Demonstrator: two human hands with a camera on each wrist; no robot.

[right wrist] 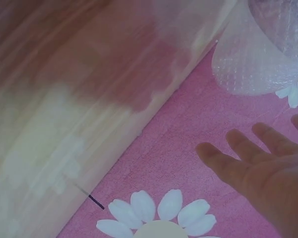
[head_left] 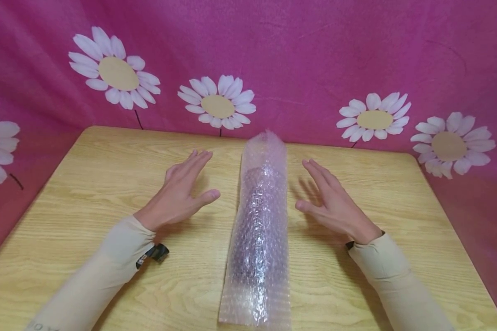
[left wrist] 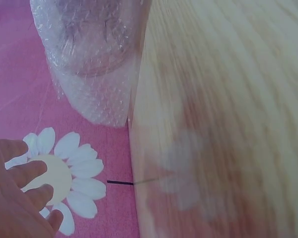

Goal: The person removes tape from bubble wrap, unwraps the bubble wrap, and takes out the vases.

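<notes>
A long bundle of clear bubble wrap lies lengthwise down the middle of the table, with a darker, roughly cylindrical object inside that I cannot make out. My left hand hovers to its left, fingers extended and thumb apart, touching nothing. On the other side my right hand is held the same way, apart from the wrap. The left wrist view shows the wrap's far end beyond the left fingers. In the right wrist view, the flattened end of the wrap appears above the right fingers.
The wood-grain table has rounded far corners. Behind it hangs a pink cloth printed with white daisies, which also runs along both sides. Dark straps show at both wrists, with a small black device at the left one.
</notes>
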